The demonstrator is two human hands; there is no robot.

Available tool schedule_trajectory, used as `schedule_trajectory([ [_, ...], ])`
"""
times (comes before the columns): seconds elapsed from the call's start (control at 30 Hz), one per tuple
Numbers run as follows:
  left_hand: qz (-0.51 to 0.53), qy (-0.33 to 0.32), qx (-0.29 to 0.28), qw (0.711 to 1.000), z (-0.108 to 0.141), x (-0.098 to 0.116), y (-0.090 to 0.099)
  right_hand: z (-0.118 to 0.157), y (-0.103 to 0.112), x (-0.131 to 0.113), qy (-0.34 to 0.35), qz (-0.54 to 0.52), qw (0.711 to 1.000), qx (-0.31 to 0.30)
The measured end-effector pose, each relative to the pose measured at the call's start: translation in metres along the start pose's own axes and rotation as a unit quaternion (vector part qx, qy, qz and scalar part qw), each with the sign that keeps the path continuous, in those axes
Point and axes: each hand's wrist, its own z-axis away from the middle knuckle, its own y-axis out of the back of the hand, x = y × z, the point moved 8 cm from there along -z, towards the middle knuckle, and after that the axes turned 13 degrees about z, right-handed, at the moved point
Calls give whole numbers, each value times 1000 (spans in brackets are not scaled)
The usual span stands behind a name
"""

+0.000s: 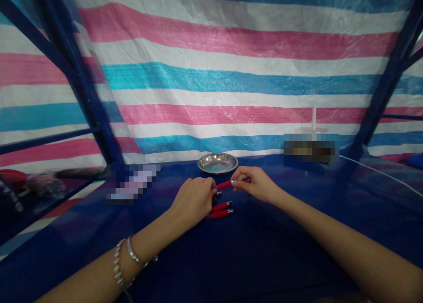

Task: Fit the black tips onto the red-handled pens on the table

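A red pen (pixel 224 185) is held between my two hands, just in front of a round metal dish (pixel 217 163). My right hand (pixel 254 182) pinches its silver end with thumb and fingertips. My left hand (pixel 195 200) has its fingers curled at the pen's other end, which they cover. Beneath the left fingers the silver tip of another pen (pixel 218 193) shows, its body mostly hidden. Nearer to me, two more red pens (pixel 222 206) (pixel 222 214) lie side by side on the blue table (pixel 264 250), their left ends partly behind my left hand.
A blurred flat object (pixel 134 186) lies at the table's left. Behind at the right are a blurred item (pixel 310 147) with a white upright stick and a white cable (pixel 380 174). Plastic-wrapped things (pixel 46 185) sit far left. Blue posts and a striped sheet (pixel 231 82) stand behind.
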Motion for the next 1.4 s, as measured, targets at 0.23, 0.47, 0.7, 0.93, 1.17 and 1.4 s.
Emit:
schedule_trajectory([
  [0.23, 3, -1, 3, 1000, 0, 0, 0, 0, -1, 0, 8, 7, 1000, -15],
  [0.47, 7, -1, 1, 1000, 0, 1, 0, 0, -2, 0, 27, 47, 998, -25],
  [0.7, 10, 6, 0, 1000, 0, 0, 1, -1, 4, 0, 12, 27, 1000, -1],
  [0.93, 8, 3, -1, 1000, 0, -1, -2, -1, 2, -1, 12, 79, 997, -9],
  [1.17, 4, 5, 1, 1000, 0, -2, -1, 1, -1, -2, 20, 62, 998, -17],
  [1.4, 4, 5, 1, 1000, 0, -2, -2, 1, 0, -6, 46, 115, 992, -15],
])
